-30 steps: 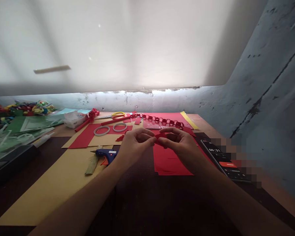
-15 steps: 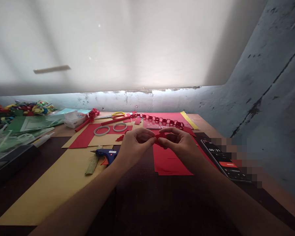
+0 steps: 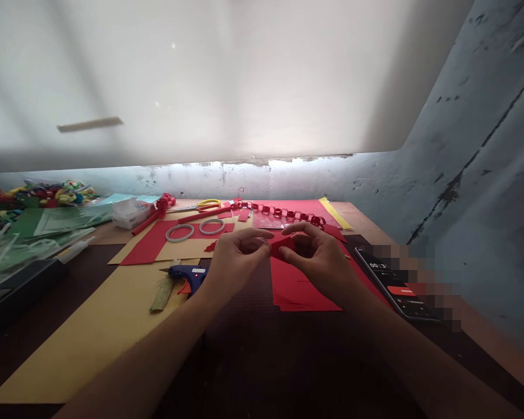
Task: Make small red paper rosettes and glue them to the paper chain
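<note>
My left hand [image 3: 236, 259] and my right hand [image 3: 318, 256] meet above the table, fingers pinched on a small red paper strip [image 3: 283, 246] held between them. Below the hands lies a stack of red paper sheets [image 3: 301, 288]. A red paper chain [image 3: 283, 212] stretches across the far side of the table. A blue glue gun [image 3: 187, 272] lies just left of my left wrist.
Two grey rings [image 3: 194, 230], yellow-handled scissors [image 3: 207, 203] and red strips lie behind. A tan sheet [image 3: 91, 337] covers the left front. A phone [image 3: 395, 282] showing a timer lies to the right. Coloured paper scraps [image 3: 48, 195] are piled at far left, near a wall.
The right hand's fingers have shifted and opened slightly round the strip, turning it; both hands stay in the same spot.
</note>
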`<state>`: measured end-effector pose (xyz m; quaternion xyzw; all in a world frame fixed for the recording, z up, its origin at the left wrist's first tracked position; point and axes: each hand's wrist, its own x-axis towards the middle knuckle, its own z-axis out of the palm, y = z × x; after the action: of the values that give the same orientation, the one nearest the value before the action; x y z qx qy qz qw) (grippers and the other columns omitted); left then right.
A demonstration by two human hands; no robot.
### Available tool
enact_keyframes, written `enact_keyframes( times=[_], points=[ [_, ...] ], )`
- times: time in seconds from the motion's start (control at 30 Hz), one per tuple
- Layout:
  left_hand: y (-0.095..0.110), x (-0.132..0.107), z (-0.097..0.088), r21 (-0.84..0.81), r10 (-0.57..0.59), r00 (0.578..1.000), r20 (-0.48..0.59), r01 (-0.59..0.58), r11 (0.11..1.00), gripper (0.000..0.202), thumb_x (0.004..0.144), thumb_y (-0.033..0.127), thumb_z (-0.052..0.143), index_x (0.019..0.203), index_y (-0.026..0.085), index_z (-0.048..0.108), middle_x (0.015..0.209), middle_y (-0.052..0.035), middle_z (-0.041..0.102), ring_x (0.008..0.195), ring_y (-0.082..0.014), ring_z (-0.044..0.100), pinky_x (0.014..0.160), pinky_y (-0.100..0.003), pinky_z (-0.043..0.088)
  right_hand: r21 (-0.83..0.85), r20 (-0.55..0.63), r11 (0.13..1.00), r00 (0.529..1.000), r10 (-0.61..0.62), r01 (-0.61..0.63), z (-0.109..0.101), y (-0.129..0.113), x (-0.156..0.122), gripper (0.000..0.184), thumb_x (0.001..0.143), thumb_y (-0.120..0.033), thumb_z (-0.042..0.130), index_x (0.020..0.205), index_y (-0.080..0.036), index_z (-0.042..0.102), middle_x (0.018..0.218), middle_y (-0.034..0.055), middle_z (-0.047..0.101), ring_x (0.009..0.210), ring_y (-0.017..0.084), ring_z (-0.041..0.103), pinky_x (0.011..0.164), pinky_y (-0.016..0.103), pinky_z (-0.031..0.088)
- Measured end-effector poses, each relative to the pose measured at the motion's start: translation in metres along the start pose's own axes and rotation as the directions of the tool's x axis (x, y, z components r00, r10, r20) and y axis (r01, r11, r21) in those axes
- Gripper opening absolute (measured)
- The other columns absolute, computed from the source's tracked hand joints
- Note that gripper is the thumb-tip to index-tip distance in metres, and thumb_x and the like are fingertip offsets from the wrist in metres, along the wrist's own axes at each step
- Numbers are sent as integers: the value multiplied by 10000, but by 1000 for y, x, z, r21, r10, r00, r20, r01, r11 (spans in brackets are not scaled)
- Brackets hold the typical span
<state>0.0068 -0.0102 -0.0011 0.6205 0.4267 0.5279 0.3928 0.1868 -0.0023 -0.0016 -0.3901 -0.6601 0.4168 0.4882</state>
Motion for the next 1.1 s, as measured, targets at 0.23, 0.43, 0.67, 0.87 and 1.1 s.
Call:
enact_keyframes(
  times=[0.23, 0.43, 0.67, 0.87, 1.1],
  points=[
    [0, 1, 0, 44, -43, 991, 125, 38, 998, 272, 823, 412, 726, 869, 147, 767, 807, -74, 771, 756, -198, 704, 578, -237, 476, -29, -3, 999, 1000, 18, -19, -1, 2, 0, 310, 784, -359, 792, 1004, -231, 614, 721, -24, 649, 641, 135, 577, 576, 268, 441],
    [-1, 2, -2, 18, -32, 996, 82, 31, 999, 304, 808, 454, 741, 782, 153, 775, 756, -63, 761, 669, -162, 662, 580, -236, 459, 0, -26, 999, 999, 40, -40, 0, 0, 0, 263, 851, -371, 721, 1058, -236, 631, 770, 15, 723, 710, 179, 663, 661, 321, 518],
    [-3, 4, -2, 70, -46, 992, 118, 38, 997, 272, 825, 406, 708, 740, 152, 751, 694, -40, 717, 649, -153, 621, 569, -235, 428, 54, -26, 997, 999, 48, -46, -1, -2, 1, 214, 842, -293, 704, 1027, -233, 615, 729, 3, 730, 696, 182, 684, 706, 349, 552],
    [-4, 3, -1, 73, -64, 981, 186, 51, 996, 240, 819, 364, 696, 761, 138, 754, 712, -44, 706, 648, -147, 588, 564, -238, 392, -24, -18, 999, 999, 46, -46, 0, -2, 1, 147, 861, -282, 658, 990, -219, 625, 811, 34, 747, 776, 201, 713, 758, 368, 568],
    [-2, 2, -1, 122, -89, 977, 191, 66, 990, 257, 807, 387, 710, 739, 143, 751, 701, -33, 698, 642, -146, 571, 569, -243, 384, -78, -63, 996, 997, 40, -45, 0, -3, -1, 228, 866, -310, 668, 1072, -229, 613, 781, 23, 738, 764, 213, 725, 724, 366, 570]
  ],
)
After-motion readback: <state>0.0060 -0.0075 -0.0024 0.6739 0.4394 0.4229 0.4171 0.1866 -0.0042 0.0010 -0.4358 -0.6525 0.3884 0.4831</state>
